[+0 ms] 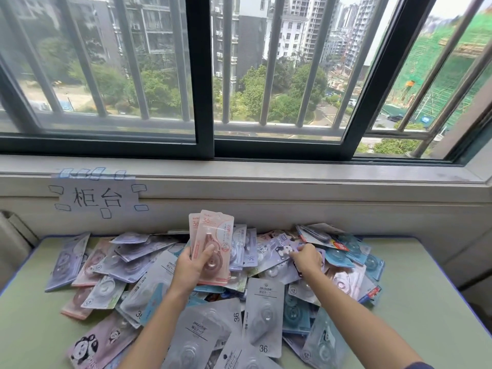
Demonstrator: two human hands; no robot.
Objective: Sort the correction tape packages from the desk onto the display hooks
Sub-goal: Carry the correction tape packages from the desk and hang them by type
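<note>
A big heap of correction tape packages (263,312) in grey, lilac, blue and pink covers the middle of the green desk (426,302). My left hand (190,267) holds a small upright stack of pink packages (213,243) above the heap, thumb across the front one. My right hand (307,258) reaches into the far right part of the heap, fingers pinching the edge of a lilac panda package (283,251) that lies there. No display hooks are in view.
A wall under a barred window (202,75) stands right behind the desk, with a taped paper sign (97,199) at the left. A grey object (13,243) leans at the desk's far left corner. Bare green desktop shows at both sides of the heap.
</note>
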